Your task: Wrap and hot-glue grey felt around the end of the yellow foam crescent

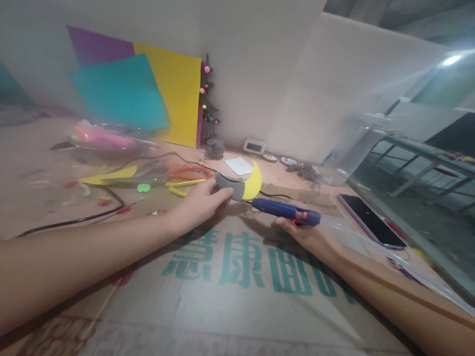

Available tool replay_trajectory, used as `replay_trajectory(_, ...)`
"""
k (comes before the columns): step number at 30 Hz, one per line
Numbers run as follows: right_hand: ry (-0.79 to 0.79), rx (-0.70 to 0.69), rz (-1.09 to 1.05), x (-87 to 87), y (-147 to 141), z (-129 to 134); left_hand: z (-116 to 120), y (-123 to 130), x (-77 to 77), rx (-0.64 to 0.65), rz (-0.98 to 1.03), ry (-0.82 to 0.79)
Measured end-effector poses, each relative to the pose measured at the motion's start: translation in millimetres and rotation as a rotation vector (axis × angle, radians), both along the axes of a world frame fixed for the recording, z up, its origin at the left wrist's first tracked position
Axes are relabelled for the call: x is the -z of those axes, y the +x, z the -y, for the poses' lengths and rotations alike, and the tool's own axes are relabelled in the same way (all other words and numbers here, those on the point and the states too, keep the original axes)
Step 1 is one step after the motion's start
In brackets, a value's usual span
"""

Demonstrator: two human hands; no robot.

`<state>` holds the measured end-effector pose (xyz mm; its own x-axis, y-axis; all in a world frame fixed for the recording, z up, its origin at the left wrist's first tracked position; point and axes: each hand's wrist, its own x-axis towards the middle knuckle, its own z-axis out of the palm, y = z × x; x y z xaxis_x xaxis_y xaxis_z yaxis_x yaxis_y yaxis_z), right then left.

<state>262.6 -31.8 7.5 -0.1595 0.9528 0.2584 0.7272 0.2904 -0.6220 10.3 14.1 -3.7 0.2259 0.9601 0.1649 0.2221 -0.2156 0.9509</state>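
Observation:
My left hand [206, 200] pinches a grey felt piece [231, 188] between thumb and fingers. A yellow crescent [254, 182] adjoins the felt's right end and curves upward. In my right hand [299, 233] is a blue hot glue gun [282, 208], its nozzle pointing left and close to the lower edge of the felt and crescent. A small red light glows on the gun's underside. A long clear glue stick [384, 252] trails from its rear to the right. Scissors with orange handles [190, 172] lie just behind my left hand.
Printed cardboard [226, 310] covers the work surface. A black cord [71, 221] runs across the left side among coloured scraps. A phone [371, 220] and a clear plastic jar [345, 154] are at right. A small digital clock [254, 146] and coloured sheets [178, 95] stand by the wall.

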Motion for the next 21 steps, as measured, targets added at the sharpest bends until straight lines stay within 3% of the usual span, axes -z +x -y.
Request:
replay_trajectory(16, -0.026, 0.08, -0.032, -7.9, -9.9, 3.4, 0.6, 0.4, -1.6, 0.0, -0.062, 0.036)
replay_trajectory(21, 0.031, 0.076, -0.009, -6.0, -7.6, 2.9, 1.6, 0.2, -3.2, -0.004, -0.082, 0.027)
